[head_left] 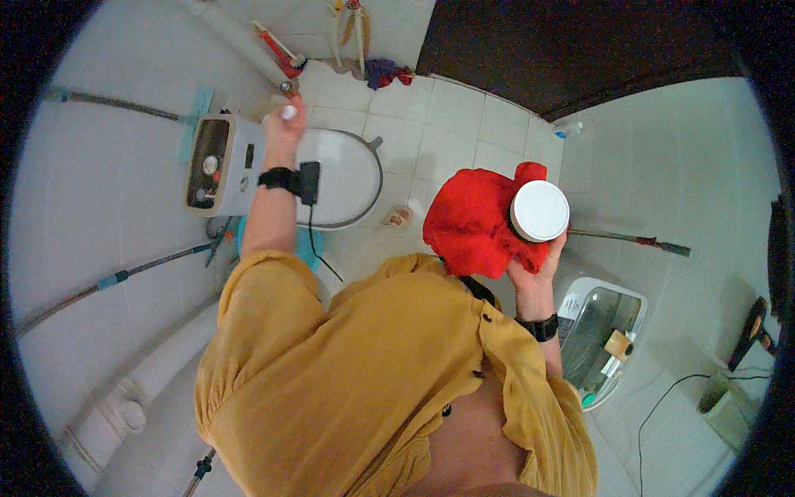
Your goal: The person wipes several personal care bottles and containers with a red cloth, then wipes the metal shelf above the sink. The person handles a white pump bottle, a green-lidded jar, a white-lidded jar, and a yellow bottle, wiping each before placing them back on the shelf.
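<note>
My left hand (284, 126) reaches out beyond the toilet (341, 174), close to the wall pipe's metal fitting (286, 86). Its fingers are curled around a small white object (289, 112), too blurred to name. A black strap with a box on it sits on that wrist, with a cable hanging down. On the other side my right hand (530, 269) grips a bunched red cloth (472, 219) from below. A round white-lidded tub (540, 211) rests against the cloth in the same hand, and the fingers behind it are mostly hidden.
The toilet tank (219, 166) holds small items on top. A top-loading washing machine (602, 331) stands at right, with a mop handle (629, 238) beyond it. A dark door (571, 50) fills the far side. A blue basin (308, 248) lies by the toilet. Mops (389, 73) hang far off.
</note>
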Demonstrator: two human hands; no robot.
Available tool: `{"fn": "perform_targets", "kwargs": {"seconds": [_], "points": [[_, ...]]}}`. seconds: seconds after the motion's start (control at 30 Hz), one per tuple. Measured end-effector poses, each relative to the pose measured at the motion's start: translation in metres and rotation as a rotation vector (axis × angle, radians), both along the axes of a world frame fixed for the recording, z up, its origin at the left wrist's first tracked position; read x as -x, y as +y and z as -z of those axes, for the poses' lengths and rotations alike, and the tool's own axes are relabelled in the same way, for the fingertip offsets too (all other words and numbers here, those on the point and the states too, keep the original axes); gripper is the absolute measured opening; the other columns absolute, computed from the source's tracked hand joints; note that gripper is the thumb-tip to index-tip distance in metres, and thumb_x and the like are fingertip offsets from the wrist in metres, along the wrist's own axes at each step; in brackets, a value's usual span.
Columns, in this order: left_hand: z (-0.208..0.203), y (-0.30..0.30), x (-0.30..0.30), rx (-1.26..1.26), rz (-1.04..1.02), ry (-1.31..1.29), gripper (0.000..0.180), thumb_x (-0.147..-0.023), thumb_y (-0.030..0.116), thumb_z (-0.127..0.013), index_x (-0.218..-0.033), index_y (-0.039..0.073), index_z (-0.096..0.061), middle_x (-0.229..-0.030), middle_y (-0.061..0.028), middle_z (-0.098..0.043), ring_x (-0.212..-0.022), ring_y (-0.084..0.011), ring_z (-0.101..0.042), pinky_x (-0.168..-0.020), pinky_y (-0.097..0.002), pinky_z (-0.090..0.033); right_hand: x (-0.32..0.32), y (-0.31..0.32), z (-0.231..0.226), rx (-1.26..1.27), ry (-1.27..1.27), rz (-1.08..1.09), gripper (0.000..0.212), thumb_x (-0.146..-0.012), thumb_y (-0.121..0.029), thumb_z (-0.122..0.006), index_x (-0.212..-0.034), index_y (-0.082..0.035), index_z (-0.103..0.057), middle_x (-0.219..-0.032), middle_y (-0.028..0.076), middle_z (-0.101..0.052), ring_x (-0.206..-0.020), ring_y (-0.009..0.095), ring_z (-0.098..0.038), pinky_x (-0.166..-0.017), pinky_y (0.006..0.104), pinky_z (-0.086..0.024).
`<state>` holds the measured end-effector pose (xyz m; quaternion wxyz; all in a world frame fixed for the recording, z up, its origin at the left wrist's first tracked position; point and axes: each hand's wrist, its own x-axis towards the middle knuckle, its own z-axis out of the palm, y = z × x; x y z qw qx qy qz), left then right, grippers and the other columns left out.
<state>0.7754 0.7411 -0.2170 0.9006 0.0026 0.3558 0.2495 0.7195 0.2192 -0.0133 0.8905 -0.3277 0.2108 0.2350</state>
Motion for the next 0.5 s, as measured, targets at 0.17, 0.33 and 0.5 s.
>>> {"fn": "perform_targets", "kwargs": {"seconds": [0.17,0.33,0.5], "points": [[0.000,0.029,0.003,-0.223,0.202,0.555,0.046,-0.098,0.036,-0.047,-0.125,-0.001,-0.046,-0.120,-0.0256,-0.054,-0.109,-0.0381,-0.057,-0.095,-0.0515,-0.048,-0.033,0.023,-0.004,-0.021,0.046,-0.052,0.069,-0.086,-0.061,-0.056,-0.138,-0.016,-0.047,-0.138,0.007,-0.051,-0.128,0.031,-0.046,-0.108,0.0514,-0.037],[-0.045,-0.107,-0.027,-0.369,0.769,0.183,0.046,-0.098,0.038,-0.050,-0.127,0.003,-0.050,-0.125,-0.0188,-0.058,-0.115,-0.0312,-0.057,-0.098,-0.0419,-0.046,-0.054,0.042,-0.007,-0.037,0.108,-0.064,0.063,-0.088,-0.056,-0.056,-0.136,-0.016,-0.049,-0.138,0.007,-0.052,-0.128,0.029,-0.047,-0.108,0.0509,-0.037],[-0.178,-0.219,-0.053,-1.226,1.068,-0.442,0.058,-0.086,0.020,-0.068,-0.136,0.004,-0.044,-0.135,-0.0127,-0.052,-0.124,-0.0252,-0.051,-0.106,-0.0386,-0.039,-0.065,0.043,-0.013,-0.144,-0.067,-0.043,0.060,-0.087,-0.047,-0.065,-0.134,-0.013,-0.049,-0.135,0.008,-0.054,-0.126,0.028,-0.049,-0.108,0.0501,-0.038]]}}
